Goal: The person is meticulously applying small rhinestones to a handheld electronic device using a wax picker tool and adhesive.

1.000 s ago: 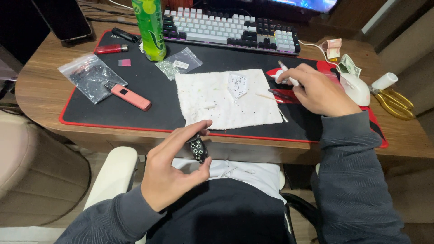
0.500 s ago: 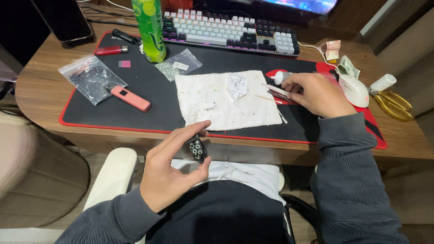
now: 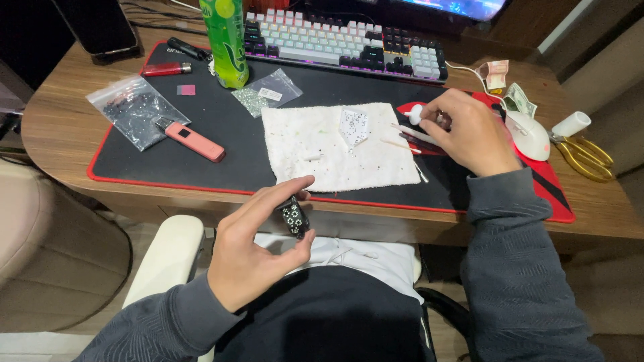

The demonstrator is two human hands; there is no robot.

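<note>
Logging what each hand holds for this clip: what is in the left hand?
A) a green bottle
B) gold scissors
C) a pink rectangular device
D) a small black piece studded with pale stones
D: the left hand pinches the small black studded piece between thumb and fingers, below the desk edge.

The light is dim and warm, falling from above onto my desk (image 3: 60, 127), so the wood and the white cloth (image 3: 315, 144) show brightest. The far corners sink into black, and a screen (image 3: 456, 7) glows blue at the far edge. My lap, near, lies in shadow. Focus is fairly sharp across the middle; lines bend slightly toward the edges. The green bottle (image 3: 225, 40) catches soft glare.
</note>
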